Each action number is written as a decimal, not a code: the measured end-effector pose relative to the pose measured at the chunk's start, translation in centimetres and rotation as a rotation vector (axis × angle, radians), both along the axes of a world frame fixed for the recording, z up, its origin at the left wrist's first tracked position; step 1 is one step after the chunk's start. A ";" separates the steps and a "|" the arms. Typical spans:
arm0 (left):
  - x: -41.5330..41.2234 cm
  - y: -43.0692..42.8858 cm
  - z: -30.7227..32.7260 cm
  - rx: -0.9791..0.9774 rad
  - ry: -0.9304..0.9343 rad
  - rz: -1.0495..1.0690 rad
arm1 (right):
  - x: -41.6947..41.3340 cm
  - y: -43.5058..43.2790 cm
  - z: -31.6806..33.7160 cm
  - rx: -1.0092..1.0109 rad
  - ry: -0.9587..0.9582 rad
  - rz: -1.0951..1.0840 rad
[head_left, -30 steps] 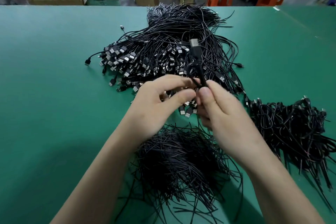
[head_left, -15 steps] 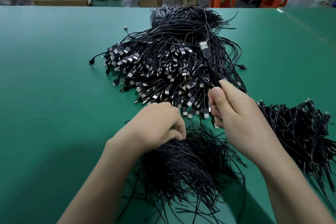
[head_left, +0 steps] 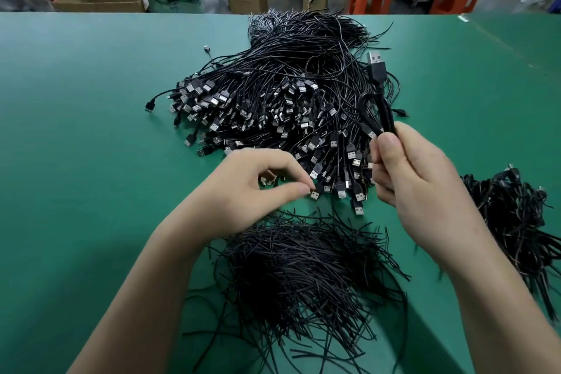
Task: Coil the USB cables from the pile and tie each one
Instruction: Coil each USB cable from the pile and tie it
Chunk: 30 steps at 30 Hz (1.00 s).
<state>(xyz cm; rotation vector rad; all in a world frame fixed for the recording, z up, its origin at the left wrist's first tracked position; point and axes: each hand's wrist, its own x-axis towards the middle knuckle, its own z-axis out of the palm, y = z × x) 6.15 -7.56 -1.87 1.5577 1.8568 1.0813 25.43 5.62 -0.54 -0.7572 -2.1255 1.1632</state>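
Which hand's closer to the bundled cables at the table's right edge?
Right. The right hand, gripping a coiled cable, is just left of the bundled cables; the left hand is farther left, by the near edge of the loose pile.

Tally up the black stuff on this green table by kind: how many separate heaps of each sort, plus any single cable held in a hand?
Pile of loose USB cables: 1
Heap of short black ties: 1
Heap of bundled cables, far right: 1
Coiled cable gripped in the right hand: 1
Total: 4
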 end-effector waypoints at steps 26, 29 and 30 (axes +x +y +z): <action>3.2 1.5 0.3 0.263 -0.827 0.074 | -1.9 -3.3 -0.1 -0.003 0.063 0.112; 3.6 1.7 -0.1 0.323 -0.841 0.041 | -1.9 -3.4 0.0 -0.062 0.087 0.162; 3.7 1.8 -0.2 0.329 -0.852 0.040 | -1.9 -3.4 0.0 -0.071 0.089 0.173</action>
